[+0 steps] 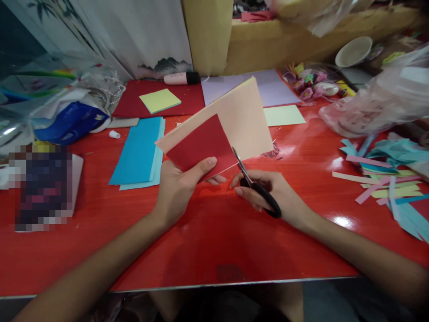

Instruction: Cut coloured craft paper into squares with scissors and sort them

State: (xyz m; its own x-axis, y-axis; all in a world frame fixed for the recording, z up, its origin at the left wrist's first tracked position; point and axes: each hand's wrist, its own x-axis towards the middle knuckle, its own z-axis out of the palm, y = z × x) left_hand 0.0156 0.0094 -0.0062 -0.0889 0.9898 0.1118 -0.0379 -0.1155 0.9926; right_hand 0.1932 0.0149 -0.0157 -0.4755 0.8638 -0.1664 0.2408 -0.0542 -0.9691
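Note:
My left hand (pixel 182 185) is closed on a red paper square (pixel 203 145) laid over a larger folded peach sheet (pixel 246 116), its thumb pressing on the red square. Both papers are held tilted above the table. In my right hand (pixel 268 185) is a pair of black-handled scissors (pixel 273 203). The blades point up and away, at the right edge of the red square and across the peach sheet's lower edge. Whether they have cut into the peach sheet cannot be made out.
Blue folded sheets (pixel 136 154) lie left on the red table (pixel 214 250). Behind are a dark red sheet (pixel 127 100) with yellow-green squares (pixel 160 100), a pink marker (pixel 177 78) and a lilac sheet (pixel 241 85). Paper strips (pixel 385 179) and a plastic bag (pixel 365 103) crowd the right.

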